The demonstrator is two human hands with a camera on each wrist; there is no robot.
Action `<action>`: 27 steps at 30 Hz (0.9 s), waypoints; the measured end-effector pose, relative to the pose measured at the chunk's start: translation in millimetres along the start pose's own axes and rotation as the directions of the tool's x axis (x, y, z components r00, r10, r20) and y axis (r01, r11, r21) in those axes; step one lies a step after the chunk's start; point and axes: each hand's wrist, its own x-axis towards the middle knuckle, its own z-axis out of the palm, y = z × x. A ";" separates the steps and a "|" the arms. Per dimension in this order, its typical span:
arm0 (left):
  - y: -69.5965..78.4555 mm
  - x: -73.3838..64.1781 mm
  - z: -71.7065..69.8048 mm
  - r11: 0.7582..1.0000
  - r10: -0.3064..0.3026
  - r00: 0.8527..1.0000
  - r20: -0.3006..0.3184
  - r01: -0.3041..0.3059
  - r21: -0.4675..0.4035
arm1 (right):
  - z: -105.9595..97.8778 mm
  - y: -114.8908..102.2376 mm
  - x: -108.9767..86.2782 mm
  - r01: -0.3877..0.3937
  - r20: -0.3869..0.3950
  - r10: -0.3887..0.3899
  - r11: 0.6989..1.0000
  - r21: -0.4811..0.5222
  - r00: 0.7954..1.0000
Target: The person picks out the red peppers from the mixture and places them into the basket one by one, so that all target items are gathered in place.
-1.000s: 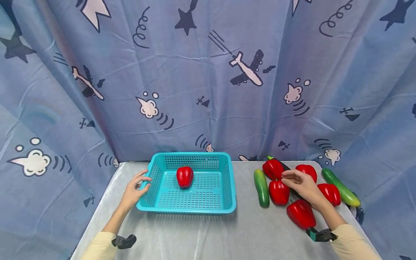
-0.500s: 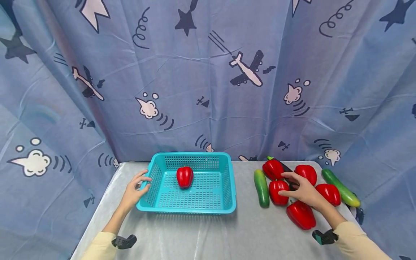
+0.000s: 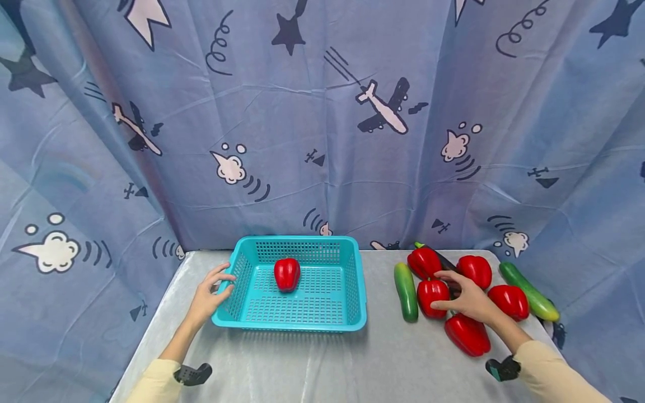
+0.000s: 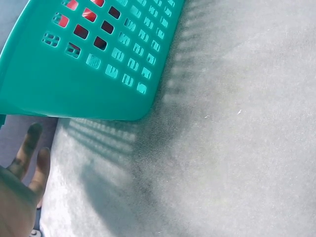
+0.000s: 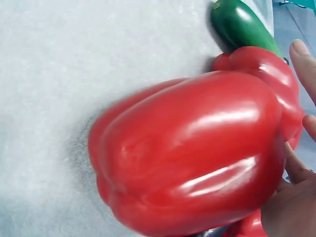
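Observation:
My left hand (image 3: pixel 208 295) is at the left rim of a turquoise plastic basket (image 3: pixel 289 326), fingers loosely bent. In the left wrist view its fingers (image 4: pixel 42 165) show beside the basket's corner; the thumb is out of sight. One red bell pepper (image 3: pixel 286 275) sits inside the basket. My right hand (image 3: pixel 471 299) is spread over the vegetables at the right, thumb and fingers apart beside a red bell pepper (image 3: pixel 428 301). Another bell pepper (image 3: pixel 467 336) lies just below that hand and fills much of the right wrist view. Contact with either pepper is unclear.
More red bell peppers lie behind (image 3: pixel 422 262) and to the right (image 3: pixel 511 302). A dark, long vegetable (image 3: pixel 447 263) is partly covered by the hand. Green cucumbers flank the group at left (image 3: pixel 406 294) and right (image 3: pixel 529 291). A patterned blue curtain (image 3: pixel 282 196) hangs behind the table.
My right hand's thumb and fingers have spread apart, the thumb dropping toward the bell pepper on its left. The left hand and the basket have stayed put.

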 end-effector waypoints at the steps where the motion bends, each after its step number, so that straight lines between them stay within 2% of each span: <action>1: -1.2 0.3 0.5 1.000 0.001 1.000 -0.004 -0.001 0.007 | 0.7 0.2 0.0 -0.009 0.005 0.009 1.000 0.000 1.000; 7: -4.4 2.0 2.8 0.999 0.017 1.000 -0.023 -0.016 0.037 | 6.0 2.5 1.1 -0.048 0.022 0.049 0.999 -0.023 0.999; 16: 27.3 -2.0 1.4 0.999 0.036 0.999 -0.023 -0.035 0.017 | 10.0 6.0 6.2 -0.026 0.018 0.027 0.998 -0.066 0.999; 21: 30.7 -1.9 0.5 0.999 0.037 0.999 -0.020 -0.036 0.029 | 10.7 7.0 5.9 -0.044 0.040 0.046 0.998 -0.052 0.998; 27: 36.9 -2.6 0.1 1.000 0.013 1.000 -0.019 -0.013 0.002 | 9.3 5.7 6.1 -0.075 0.056 0.077 0.997 -0.033 0.995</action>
